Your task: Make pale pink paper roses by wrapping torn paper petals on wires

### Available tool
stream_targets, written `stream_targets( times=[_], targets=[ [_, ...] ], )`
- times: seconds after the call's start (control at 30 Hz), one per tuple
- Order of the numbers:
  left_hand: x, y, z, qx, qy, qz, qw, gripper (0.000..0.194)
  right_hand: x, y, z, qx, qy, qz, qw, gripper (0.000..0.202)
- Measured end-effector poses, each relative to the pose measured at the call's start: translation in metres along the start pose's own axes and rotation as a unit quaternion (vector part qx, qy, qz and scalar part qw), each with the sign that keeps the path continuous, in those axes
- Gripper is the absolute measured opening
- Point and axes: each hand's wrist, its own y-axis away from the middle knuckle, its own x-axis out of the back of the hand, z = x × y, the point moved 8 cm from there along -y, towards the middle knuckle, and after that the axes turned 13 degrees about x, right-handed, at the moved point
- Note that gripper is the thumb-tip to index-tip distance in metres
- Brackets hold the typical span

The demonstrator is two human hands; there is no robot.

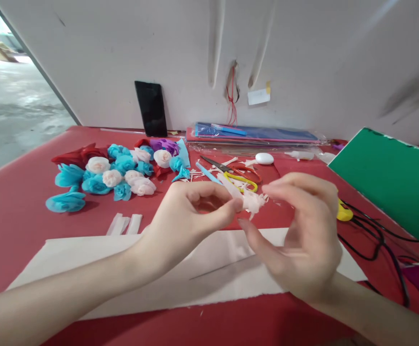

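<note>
My left hand (195, 211) is closed in a pinch, thumb against forefinger, on a pale pink crepe paper strip (229, 185). Just right of those fingertips is a crumpled, frayed piece of the same pale paper (254, 202); whether it joins the strip I cannot tell. My right hand (303, 235) faces it with thumb and fingers apart, holding nothing visible. Below both hands lies a large cream paper sheet (141, 288) with a thin dark rod (224, 267) on it. Behind them are scissors with yellow and red handles (243, 181) and a light blue pen-like stick (207, 172).
Blue and pale pink paper flowers (125, 163) are clustered at left, with cut strips (125, 224) in front. A black phone (151, 109) leans on the wall beside wrapped paper packs (256, 133). At right are a green board (393, 178) and black cables (378, 240).
</note>
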Motion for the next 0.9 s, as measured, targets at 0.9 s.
stream_targets(
  times=[0.9],
  targets=[
    [-0.001, -0.003, -0.01, 0.023, 0.05, 0.005, 0.998, 0.018, -0.011, -0.012, -0.01, 0.104, 0.145, -0.133, 0.975, 0.022]
  ],
)
